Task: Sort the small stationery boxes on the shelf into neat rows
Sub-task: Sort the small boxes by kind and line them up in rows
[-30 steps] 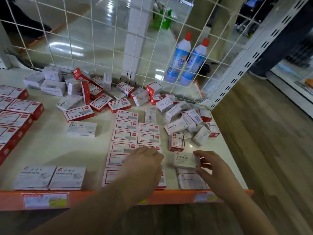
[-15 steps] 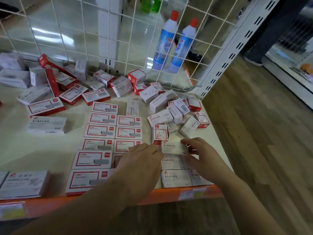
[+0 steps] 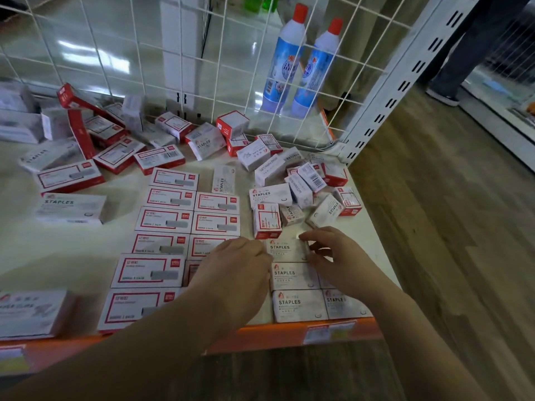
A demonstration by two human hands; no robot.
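A white STAPLES box [image 3: 285, 250] lies flat at the top of a short column of white staples boxes [image 3: 298, 305] near the shelf's front right. My right hand [image 3: 338, 257] pinches its right end with index finger and thumb. My left hand [image 3: 237, 274] rests palm down on the red-framed boxes, its fingertips touching the white box's left end. Two neat columns of red-framed boxes [image 3: 170, 218] run back from the front edge; my left hand hides part of the right column. Loose mixed boxes [image 3: 301, 183] are heaped behind my right hand.
More jumbled red and white boxes [image 3: 115, 146] lie along the wire grid [image 3: 202, 82] at the back. Two blue bottles [image 3: 301, 68] stand behind the grid. A white upright post [image 3: 385, 105] marks the right corner. The orange shelf lip [image 3: 260, 334] runs along the front.
My right hand has set the white staples box down at the top of the white column. My left hand slid up beside it. The camera has moved closer and to the right.
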